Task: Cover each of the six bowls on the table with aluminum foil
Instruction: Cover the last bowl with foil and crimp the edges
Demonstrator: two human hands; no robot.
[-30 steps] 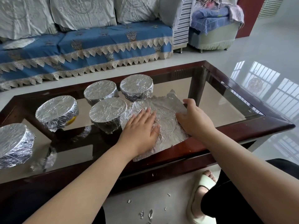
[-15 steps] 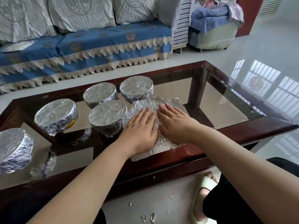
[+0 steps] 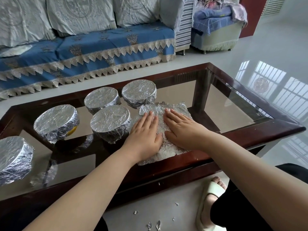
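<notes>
A crumpled sheet of aluminum foil [image 3: 179, 108] lies spread on the glass-topped table [image 3: 236, 112] near its front edge. My left hand [image 3: 144, 132] and my right hand [image 3: 181, 129] lie side by side on it, palms down with fingers straight, pressing the foil. What is under the sheet is hidden. Foil-wrapped bowls stand to the left: one at the back [image 3: 139, 93], one beside it [image 3: 101, 99], one right next to my left hand [image 3: 110, 121], one further left [image 3: 55, 121] and one at the left edge [image 3: 13, 157].
The table has a dark wooden frame [image 3: 260, 130]. A blue-covered sofa [image 3: 86, 50] runs behind it, and a small seat [image 3: 215, 30] stands at the back right. Foil scraps [image 3: 155, 225] litter the floor by my slippered foot [image 3: 210, 197].
My right hand came in from the foil's right edge to lie flat next to my left hand at the middle of the sheet. The foil's right side now looks more gathered.
</notes>
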